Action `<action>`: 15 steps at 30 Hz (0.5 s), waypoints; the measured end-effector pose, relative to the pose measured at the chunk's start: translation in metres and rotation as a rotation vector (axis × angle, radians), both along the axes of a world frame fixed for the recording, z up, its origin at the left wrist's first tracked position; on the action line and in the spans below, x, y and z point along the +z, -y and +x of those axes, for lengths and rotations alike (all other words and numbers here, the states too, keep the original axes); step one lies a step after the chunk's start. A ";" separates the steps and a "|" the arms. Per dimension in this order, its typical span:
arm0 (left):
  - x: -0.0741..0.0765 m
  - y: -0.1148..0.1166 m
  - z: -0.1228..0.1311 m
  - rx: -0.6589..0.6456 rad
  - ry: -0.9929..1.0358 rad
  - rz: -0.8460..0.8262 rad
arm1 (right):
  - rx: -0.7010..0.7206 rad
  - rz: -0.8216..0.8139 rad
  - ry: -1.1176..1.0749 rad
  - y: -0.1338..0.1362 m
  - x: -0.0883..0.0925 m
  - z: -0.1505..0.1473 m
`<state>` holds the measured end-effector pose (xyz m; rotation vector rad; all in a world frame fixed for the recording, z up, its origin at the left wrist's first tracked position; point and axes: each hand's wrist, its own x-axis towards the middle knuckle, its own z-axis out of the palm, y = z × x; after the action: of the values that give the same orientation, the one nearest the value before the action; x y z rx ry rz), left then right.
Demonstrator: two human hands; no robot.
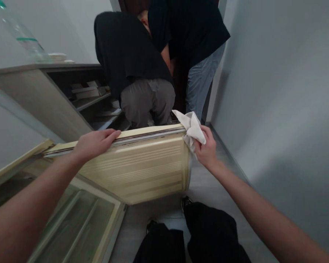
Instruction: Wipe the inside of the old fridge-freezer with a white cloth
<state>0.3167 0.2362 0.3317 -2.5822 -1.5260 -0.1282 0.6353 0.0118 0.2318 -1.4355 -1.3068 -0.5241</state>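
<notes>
Because the cream door (142,160) stands swung out from what looks like a fridge (116,215), its top edge and outer corner lie within reach of both hands. The left hand (97,143) rests on that top edge, just over the grey strip (148,137), probably to steady the door against swinging. Its back faces up and its fingers lie close together, pointing right; the far fingertips are hidden, so I cannot tell how firmly it grips. The right hand (208,146) pinches a bunched white cloth (192,126) at the outer top corner, the spot farthest from the fridge. Its fingers curl around the folds, and one tip of the cloth pokes up above the edge. Presumably the cloth is gathered this way so that it stays a manageable wad against the corner. Both forearms reach forward from low on either side, the left crossing above the fridge, the right above the floor (208,182). Beyond the door, two people (131,47) bend close together beside a low cabinet (57,95).
</notes>
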 end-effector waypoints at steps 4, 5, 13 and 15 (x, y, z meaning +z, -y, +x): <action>0.003 -0.001 0.001 0.050 -0.101 -0.062 | -0.093 0.225 -0.228 -0.016 -0.034 -0.019; 0.004 -0.002 0.001 0.068 -0.112 -0.065 | -0.112 0.231 -0.255 -0.017 -0.043 -0.023; -0.007 -0.018 -0.005 0.124 -0.139 0.023 | -0.150 -0.082 -0.350 0.001 -0.170 -0.022; -0.015 -0.033 -0.018 0.100 -0.142 0.044 | -0.124 -0.228 -0.382 0.007 -0.213 -0.020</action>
<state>0.2985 0.2695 0.3164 -2.4193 -1.5780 0.0307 0.6153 0.0049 0.0189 -1.7153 -0.9977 -0.1690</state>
